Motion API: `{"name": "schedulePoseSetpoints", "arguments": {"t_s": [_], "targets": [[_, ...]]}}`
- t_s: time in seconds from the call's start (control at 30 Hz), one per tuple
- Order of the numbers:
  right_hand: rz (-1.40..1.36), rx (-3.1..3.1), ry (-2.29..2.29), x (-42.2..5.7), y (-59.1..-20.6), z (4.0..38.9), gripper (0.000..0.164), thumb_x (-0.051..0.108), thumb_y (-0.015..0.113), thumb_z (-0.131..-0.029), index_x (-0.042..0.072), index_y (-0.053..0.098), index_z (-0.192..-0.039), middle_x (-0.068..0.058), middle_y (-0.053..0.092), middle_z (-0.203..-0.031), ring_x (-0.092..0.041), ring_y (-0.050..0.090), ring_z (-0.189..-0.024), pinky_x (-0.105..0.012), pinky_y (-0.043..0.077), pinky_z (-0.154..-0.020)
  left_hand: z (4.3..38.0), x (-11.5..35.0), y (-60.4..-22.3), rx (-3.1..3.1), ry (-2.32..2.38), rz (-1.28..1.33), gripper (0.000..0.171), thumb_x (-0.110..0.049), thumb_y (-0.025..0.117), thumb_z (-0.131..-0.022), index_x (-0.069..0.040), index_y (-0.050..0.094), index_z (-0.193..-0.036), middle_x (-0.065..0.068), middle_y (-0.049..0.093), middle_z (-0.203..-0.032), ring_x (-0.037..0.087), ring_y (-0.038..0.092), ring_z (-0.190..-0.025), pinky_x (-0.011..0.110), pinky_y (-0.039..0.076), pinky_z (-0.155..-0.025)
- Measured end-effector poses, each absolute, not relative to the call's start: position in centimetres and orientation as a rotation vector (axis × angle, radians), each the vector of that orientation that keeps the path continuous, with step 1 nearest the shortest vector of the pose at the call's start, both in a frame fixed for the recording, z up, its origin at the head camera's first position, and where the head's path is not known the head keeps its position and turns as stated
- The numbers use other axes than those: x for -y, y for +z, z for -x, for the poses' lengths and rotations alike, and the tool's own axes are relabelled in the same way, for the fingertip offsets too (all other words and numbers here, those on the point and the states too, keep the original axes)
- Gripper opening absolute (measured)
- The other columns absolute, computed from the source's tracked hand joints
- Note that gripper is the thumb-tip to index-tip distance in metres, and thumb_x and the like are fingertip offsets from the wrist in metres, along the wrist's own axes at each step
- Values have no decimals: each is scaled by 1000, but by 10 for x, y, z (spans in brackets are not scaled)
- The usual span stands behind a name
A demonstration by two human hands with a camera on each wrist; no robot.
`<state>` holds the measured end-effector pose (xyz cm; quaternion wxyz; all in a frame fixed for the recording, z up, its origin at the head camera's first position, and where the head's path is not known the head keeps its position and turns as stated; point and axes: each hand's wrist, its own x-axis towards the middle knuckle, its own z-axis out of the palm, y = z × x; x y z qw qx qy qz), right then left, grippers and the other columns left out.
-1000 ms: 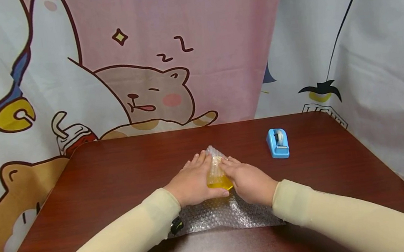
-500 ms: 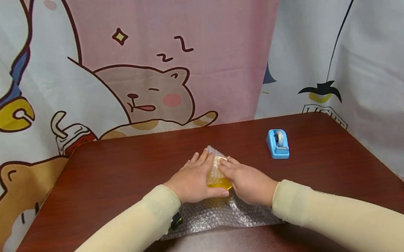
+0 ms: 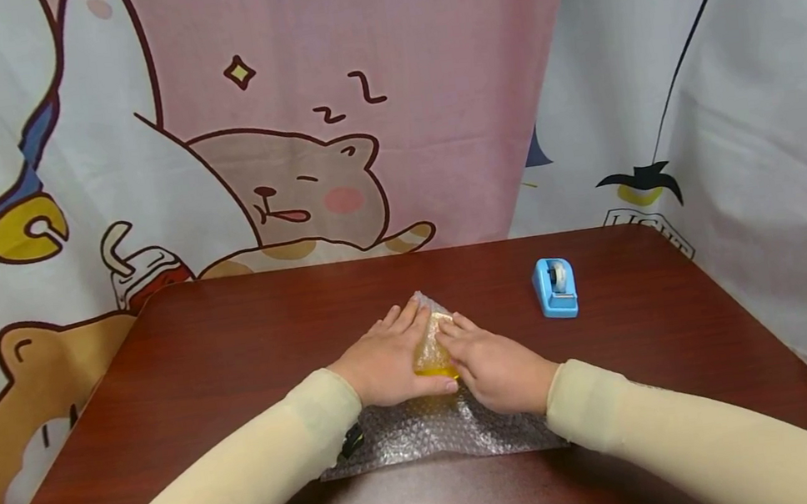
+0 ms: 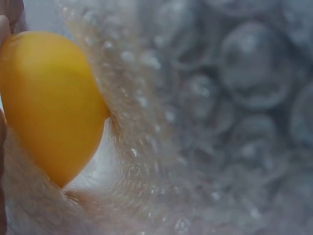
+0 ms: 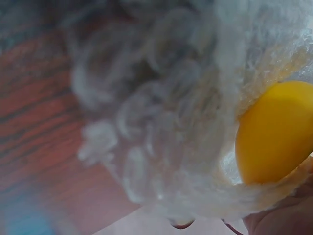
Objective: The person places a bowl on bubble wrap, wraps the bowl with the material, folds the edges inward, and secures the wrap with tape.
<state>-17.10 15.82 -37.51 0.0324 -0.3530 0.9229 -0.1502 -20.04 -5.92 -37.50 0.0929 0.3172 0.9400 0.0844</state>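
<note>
A smooth, rounded yellow object sits partly covered by clear bubble wrap in the middle of the table; its kind cannot be told. My left hand rests on the wrap from the left, fingers straight and thumb stretched along the near side. From the right, my right hand presses the wrap with nearly straight fingertips. Between the hands the wrap rises to a peak. In the left wrist view the yellow object shows through an opening in the wrap. Wrap also surrounds the yellow object in the right wrist view.
A light blue tape dispenser stands at the back right of the dark red-brown table. Behind the table hangs a curtain with cartoon animals. A small black item shows by the left sleeve.
The left fingers have shifted slightly to the right over the wrap. Less of the yellow object shows between the hands. The right hand has hardly moved.
</note>
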Motion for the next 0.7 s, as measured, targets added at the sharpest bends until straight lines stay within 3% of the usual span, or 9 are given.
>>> {"name": "schedulePoseSetpoints", "arguments": {"t_s": [0.7], "targets": [[1070, -2761, -499, -165, -374, 169, 55, 16, 50, -110, -8, 40, -157, -26, 33, -167, -47, 22, -159, -57, 28, -126, 198, 57, -375, -2805, 256, -919, 116, -84, 48, -92, -8, 9, -170, 13, 2, -178, 40, 14, -163, 53, 21, -131]]}}
